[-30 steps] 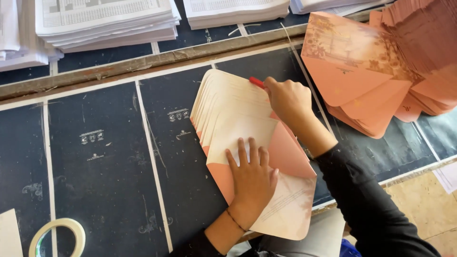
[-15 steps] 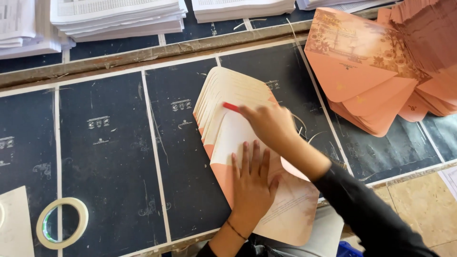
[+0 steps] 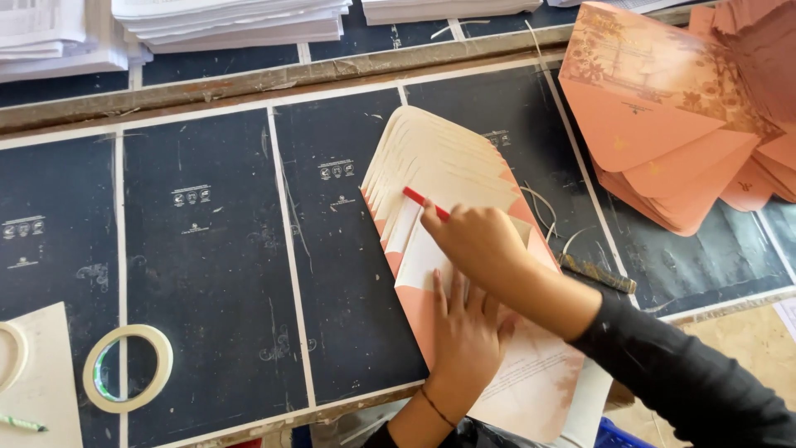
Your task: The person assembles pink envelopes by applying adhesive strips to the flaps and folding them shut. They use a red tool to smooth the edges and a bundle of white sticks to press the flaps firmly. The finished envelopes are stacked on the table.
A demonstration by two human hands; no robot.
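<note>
The left hand [image 3: 468,336] lies flat, fingers spread, on the fanned envelope stack [image 3: 439,178]. Above it on the stack, the right hand [image 3: 477,241] keeps a closed grip on a red stick [image 3: 424,202].

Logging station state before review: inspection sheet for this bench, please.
Surface: dark scuffed mat panels with pale seams.
Job's things: fanned stack of cream envelopes; red-tipped tool.
Clutter: tape roll; heap of salmon envelopes; white paper stacks.
Grippers: left hand flat on the fanned stack; right hand holds the red-tipped tool on it.
Cables: nothing seen.
Surroundings: wooden rail across the bench.
</note>
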